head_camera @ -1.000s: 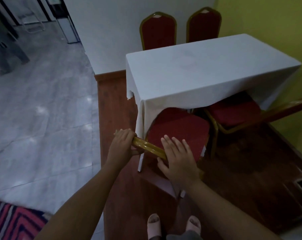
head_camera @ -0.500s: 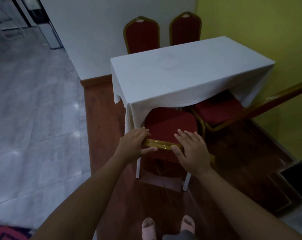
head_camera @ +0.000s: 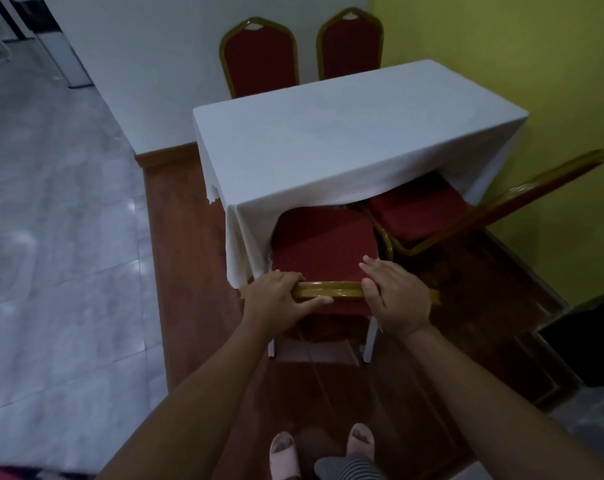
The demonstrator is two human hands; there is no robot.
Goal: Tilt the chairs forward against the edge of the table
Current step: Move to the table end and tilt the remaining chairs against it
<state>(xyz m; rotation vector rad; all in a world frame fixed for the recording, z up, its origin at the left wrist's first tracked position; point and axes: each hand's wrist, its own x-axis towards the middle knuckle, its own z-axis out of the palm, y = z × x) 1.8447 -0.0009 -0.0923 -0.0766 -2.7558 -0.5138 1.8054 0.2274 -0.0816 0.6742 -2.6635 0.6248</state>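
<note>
A red chair with a gold frame (head_camera: 323, 249) stands at the near edge of the table (head_camera: 345, 140), which is draped in a white cloth; its seat front is under the overhang. My left hand (head_camera: 279, 303) grips the left end of the gold top rail of its backrest. My right hand (head_camera: 395, 297) holds the right end of that rail, fingers spread over the top. A second red chair (head_camera: 418, 213) to the right leans forward, its seat under the cloth and its back slanting up to the right.
Two more red chairs (head_camera: 260, 60) (head_camera: 350, 46) stand upright behind the table against the white wall. A yellow wall is at the right. The table sits on a raised brown wooden floor; grey tiles lie to the left. My slippered feet (head_camera: 323, 452) are below.
The chair's top rail has turned from slanted to level and squared up to the table. Both hands stayed on the rail and moved with it.
</note>
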